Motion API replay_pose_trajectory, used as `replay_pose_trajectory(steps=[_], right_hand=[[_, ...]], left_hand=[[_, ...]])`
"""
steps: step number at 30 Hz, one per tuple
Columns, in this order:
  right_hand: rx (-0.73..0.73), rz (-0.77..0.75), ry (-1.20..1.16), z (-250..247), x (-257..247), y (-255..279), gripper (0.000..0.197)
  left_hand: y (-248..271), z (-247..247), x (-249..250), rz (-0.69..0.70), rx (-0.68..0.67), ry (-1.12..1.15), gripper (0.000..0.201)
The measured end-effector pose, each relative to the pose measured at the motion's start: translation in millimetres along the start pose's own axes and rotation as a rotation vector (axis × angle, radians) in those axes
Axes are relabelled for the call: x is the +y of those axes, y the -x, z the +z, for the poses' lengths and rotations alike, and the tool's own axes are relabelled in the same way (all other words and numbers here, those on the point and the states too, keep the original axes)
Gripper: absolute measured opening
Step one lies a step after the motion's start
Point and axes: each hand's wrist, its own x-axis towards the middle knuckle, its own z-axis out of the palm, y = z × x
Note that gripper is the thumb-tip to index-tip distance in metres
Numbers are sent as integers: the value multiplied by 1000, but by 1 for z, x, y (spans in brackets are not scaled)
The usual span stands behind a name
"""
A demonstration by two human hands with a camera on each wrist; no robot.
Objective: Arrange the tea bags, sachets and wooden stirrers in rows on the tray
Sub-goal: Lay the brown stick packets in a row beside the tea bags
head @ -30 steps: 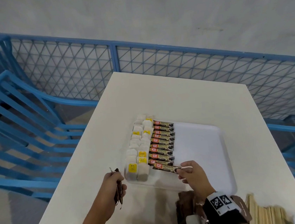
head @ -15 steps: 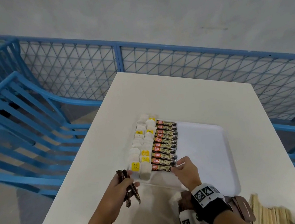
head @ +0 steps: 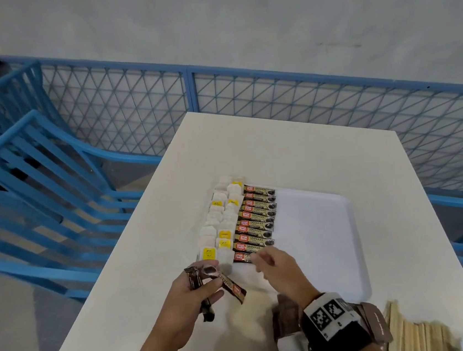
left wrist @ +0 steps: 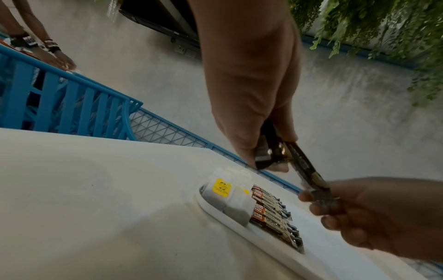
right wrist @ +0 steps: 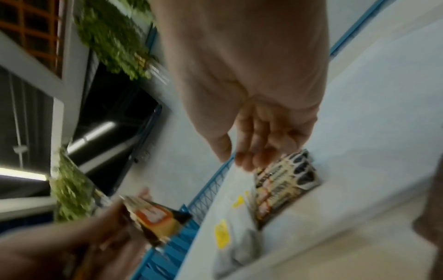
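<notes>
A white tray (head: 321,240) lies on the white table (head: 279,146). Along its left side are two columns of tea bags (head: 219,228) and, beside them, a row of brown sachets (head: 255,221). My left hand (head: 205,282) hovers just short of the tray's near left corner and grips several brown sachets (head: 233,286), fanned out, one pointing towards my right hand. In the left wrist view the left hand (left wrist: 263,151) pinches that bundle (left wrist: 304,168). My right hand (head: 275,268) hovers over the nearest sachet in the row, fingers loosely curled and empty, as the right wrist view (right wrist: 258,151) also shows.
A heap of loose brown sachets (head: 286,313) lies under my right wrist at the table's near edge. Wooden stirrers (head: 415,333) are piled at the near right corner. Blue chairs (head: 39,197) stand to the left and a blue mesh fence (head: 272,89) runs behind the table.
My right hand has let go of the nearest sachet in the row and drawn back towards my left hand. My left hand has lifted nearer the tray and fanned its sachets out.
</notes>
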Motion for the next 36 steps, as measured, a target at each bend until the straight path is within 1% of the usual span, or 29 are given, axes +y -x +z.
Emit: replay_pose_trajectory(steps=[2, 3, 4, 6, 9, 10, 12, 14, 16, 18, 20, 21, 23, 26, 28, 29, 31, 34, 36], right_hand=[[-231, -8, -1, -5, -11, 14, 26], [-323, -20, -13, -7, -15, 20, 27], [-385, -39, -27, -8, -17, 26, 25], [-436, -81, -51, -9, -18, 35, 16], [-428, -115, -79, -7, -13, 43, 3], [-409, -108, -111, -7, -11, 44, 2], [-381, -88, -175, -7, -8, 46, 6], [-356, -75, -226, -9, -5, 49, 5], [-314, -69, -312, -12, -1, 52, 5], [-243, -73, -366, -17, 2, 55, 4], [-173, -96, -351, -23, 3, 57, 3], [-155, -117, -337, -25, 4, 58, 4], [-146, -170, -295, -26, 1, 61, 8], [-180, -256, -184, -22, -12, 65, 4], [-213, -320, -99, -17, -21, 66, 12], [-216, -334, -88, -14, -25, 66, 11], [-213, -323, -125, -7, -31, 66, 6], [-238, -218, -197, 5, -32, 65, 20], [-282, -168, -136, 12, -30, 64, 21]], left_hand=[[3, 2, -1, 17, -6, 38, 24], [5, 3, -1, 28, -15, 49, 24], [8, 4, -1, 40, -21, 56, 24], [12, 7, -1, 58, -22, 77, 24], [18, 11, -4, 59, -1, 118, 25], [20, 12, -5, 52, 14, 130, 25], [24, 14, -6, 36, 40, 141, 25], [29, 15, -7, 22, 40, 122, 22], [36, 16, -6, 18, 43, 31, 18], [40, 12, -4, 53, 94, -117, 13], [41, 8, -2, 112, 166, -258, 10], [41, 7, 0, 144, 180, -309, 8], [42, 12, 6, 195, 150, -362, 6], [46, 22, 14, 220, 19, -413, 14], [46, 24, 16, 222, -70, -480, 16], [46, 24, 17, 220, -98, -489, 14], [45, 20, 18, 214, -106, -478, 9], [38, 9, 21, 228, -50, -477, 10], [33, 4, 22, 205, -27, -424, 10]])
